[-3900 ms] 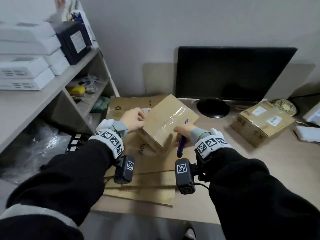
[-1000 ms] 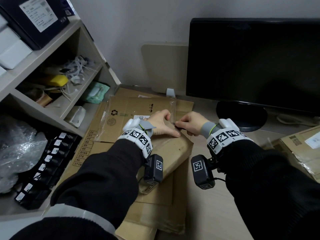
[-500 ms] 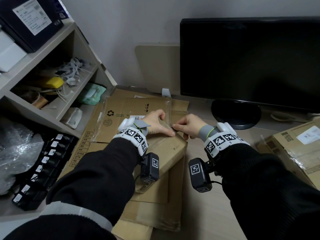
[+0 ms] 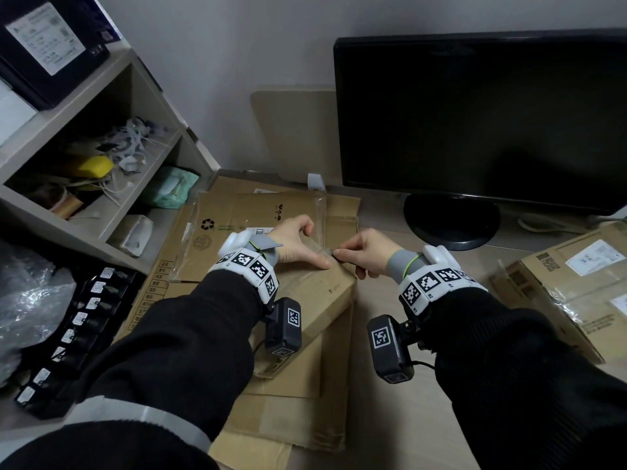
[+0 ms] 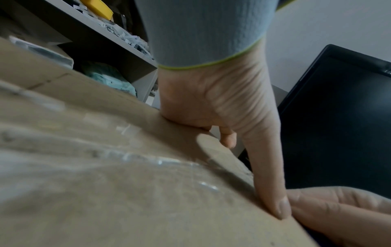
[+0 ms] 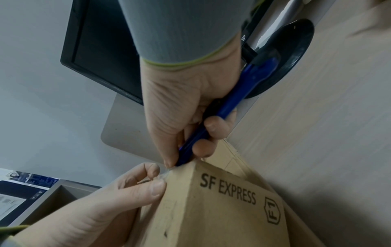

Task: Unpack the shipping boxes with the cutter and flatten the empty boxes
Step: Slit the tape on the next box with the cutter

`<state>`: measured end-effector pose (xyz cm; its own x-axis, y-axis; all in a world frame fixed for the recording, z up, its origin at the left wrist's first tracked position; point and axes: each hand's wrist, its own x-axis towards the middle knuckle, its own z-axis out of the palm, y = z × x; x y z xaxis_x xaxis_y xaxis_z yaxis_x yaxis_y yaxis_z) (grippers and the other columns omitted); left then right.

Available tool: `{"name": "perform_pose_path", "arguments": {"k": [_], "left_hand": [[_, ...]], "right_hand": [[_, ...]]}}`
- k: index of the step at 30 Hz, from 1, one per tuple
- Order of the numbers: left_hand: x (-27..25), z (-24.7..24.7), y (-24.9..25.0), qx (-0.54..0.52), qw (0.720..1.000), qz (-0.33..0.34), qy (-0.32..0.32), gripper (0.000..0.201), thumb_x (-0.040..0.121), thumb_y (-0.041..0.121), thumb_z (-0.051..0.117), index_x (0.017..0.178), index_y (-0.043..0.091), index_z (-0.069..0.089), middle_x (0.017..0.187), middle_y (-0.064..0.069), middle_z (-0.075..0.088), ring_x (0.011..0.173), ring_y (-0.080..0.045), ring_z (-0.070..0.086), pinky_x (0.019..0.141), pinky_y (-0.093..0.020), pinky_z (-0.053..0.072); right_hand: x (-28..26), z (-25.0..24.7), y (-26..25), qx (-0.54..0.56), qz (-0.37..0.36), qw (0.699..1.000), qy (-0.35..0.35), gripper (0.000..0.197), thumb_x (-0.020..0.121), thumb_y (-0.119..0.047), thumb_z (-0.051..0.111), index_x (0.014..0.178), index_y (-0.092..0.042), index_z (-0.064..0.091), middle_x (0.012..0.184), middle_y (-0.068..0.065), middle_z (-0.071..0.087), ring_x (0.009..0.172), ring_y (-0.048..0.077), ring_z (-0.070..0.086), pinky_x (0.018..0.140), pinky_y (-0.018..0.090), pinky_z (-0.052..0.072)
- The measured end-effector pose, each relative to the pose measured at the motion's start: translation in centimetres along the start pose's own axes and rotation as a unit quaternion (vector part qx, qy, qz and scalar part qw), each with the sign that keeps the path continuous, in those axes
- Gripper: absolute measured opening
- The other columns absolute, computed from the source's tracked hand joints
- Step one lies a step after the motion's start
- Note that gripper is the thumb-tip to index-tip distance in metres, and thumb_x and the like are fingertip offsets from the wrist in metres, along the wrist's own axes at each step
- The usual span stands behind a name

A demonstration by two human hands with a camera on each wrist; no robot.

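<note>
The matt brown cardboard shipping box [image 6: 213, 208] carries glossy, wrinkled clear tape [image 5: 148, 160]. The slim blue plastic cutter [image 6: 232, 100] looks smooth. The pale wood-grain desk [image 6: 317, 133] is matt.

Black monitor [image 4: 475, 113] on desk; shelf [image 4: 84, 106] left, yellow item [image 4: 93, 166], possibly tape.

Desk [image 4: 390, 418] under cardboard [image 4: 298, 412], monitor [image 4: 475, 123]
</note>
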<state>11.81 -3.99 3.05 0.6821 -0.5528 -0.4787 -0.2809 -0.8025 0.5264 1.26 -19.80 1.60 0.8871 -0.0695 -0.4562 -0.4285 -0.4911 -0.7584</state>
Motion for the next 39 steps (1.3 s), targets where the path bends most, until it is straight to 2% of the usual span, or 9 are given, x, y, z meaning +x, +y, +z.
{"name": "perform_pose_path", "arguments": {"k": [6,12,15,20,28,33,35,37,39], "left_hand": [[-0.1,0.1,-0.5,-0.013,1.000,0.019,-0.008,0.052,0.042,0.049,0.083,0.079,0.034,0.051,0.110,0.001,0.051,0.102,-0.018,0.048,0.090,-0.034,0.043],[-0.1,0.0,-0.3,-0.061,0.997,0.039,0.003,0.037,0.062,0.020,0.088,0.079,0.024,0.056,0.099,0.001,0.056,0.090,-0.014,0.049,0.076,-0.024,0.040],[-0.1,-0.1,-0.1,-0.064,0.997,0.033,-0.008,0.036,0.063,0.020,0.088,0.077,0.024,0.054,0.089,0.005,0.053,0.081,-0.010,0.047,0.068,-0.025,0.039],[0.0,-0.1,-0.1,-0.068,0.997,0.033,-0.013,0.037,0.063,0.019,0.088,0.074,0.024,0.053,0.086,0.007,0.053,0.078,-0.007,0.046,0.066,-0.024,0.038],[0.6,0.2,-0.5,-0.053,0.998,0.030,-0.008,0.037,0.061,0.022,0.088,0.072,0.026,0.053,0.087,0.005,0.053,0.082,-0.012,0.047,0.069,-0.026,0.038],[0.7,0.1,-1.0,-0.045,0.999,0.030,0.001,0.035,0.062,0.026,0.087,0.076,0.030,0.056,0.099,0.007,0.054,0.097,-0.016,0.050,0.082,-0.029,0.040],[0.6,0.1,-1.2,-0.037,0.999,0.029,-0.006,0.036,0.062,0.030,0.087,0.081,0.034,0.057,0.109,0.003,0.054,0.107,-0.020,0.051,0.092,-0.032,0.041],[0.5,0.1,-1.2,-0.018,0.999,0.025,-0.012,0.046,0.062,0.036,0.087,0.097,0.037,0.057,0.124,0.000,0.049,0.119,-0.020,0.047,0.104,-0.036,0.038],[0.2,-0.2,-1.1,0.006,1.000,0.010,-0.012,0.066,0.063,0.042,0.085,0.119,0.037,0.051,0.133,-0.002,0.042,0.124,-0.021,0.042,0.109,-0.038,0.034]], "right_hand": [[0.5,-0.2,-0.7,-0.030,0.005,1.000,0.005,0.027,0.094,-0.033,0.056,0.090,-0.013,0.072,0.045,-0.002,0.055,0.027,0.001,0.042,0.035,0.016,0.033],[0.4,-0.3,-0.1,-0.015,0.000,1.000,-0.014,0.020,0.093,-0.031,0.057,0.090,-0.019,0.072,0.051,0.002,0.054,0.030,0.002,0.042,0.037,0.017,0.034],[0.2,-0.4,0.2,-0.009,0.005,1.000,-0.020,0.019,0.093,-0.034,0.057,0.092,-0.022,0.072,0.053,0.004,0.055,0.039,0.012,0.041,0.038,0.019,0.033],[-0.6,-0.6,0.7,-0.005,0.010,1.000,-0.020,0.015,0.094,-0.033,0.056,0.092,-0.026,0.070,0.053,0.003,0.055,0.038,0.010,0.039,0.040,0.018,0.034],[-1.9,-0.7,0.6,-0.023,0.028,0.999,-0.033,0.025,0.095,-0.031,0.055,0.104,-0.014,0.071,0.052,0.003,0.054,0.037,0.010,0.036,0.041,0.019,0.032],[-2.3,-0.9,-0.3,-0.045,0.050,0.998,-0.007,0.025,0.095,-0.035,0.052,0.093,-0.015,0.068,0.052,-0.003,0.059,0.038,0.011,0.041,0.041,0.018,0.033],[-2.0,-0.8,-0.3,0.006,0.050,0.998,0.049,0.020,0.095,-0.031,0.052,0.086,-0.018,0.064,0.068,-0.006,0.069,0.041,0.009,0.044,0.038,0.018,0.033],[-2.0,-1.0,-0.4,0.046,0.056,0.992,0.104,0.016,0.095,-0.030,0.050,0.090,-0.020,0.062,0.081,-0.005,0.072,0.048,0.011,0.045,0.038,0.019,0.035],[-2.0,-1.1,-0.9,0.048,0.056,0.990,0.121,0.017,0.095,-0.031,0.050,0.094,-0.020,0.062,0.079,-0.007,0.071,0.050,0.012,0.045,0.038,0.019,0.035]]}}
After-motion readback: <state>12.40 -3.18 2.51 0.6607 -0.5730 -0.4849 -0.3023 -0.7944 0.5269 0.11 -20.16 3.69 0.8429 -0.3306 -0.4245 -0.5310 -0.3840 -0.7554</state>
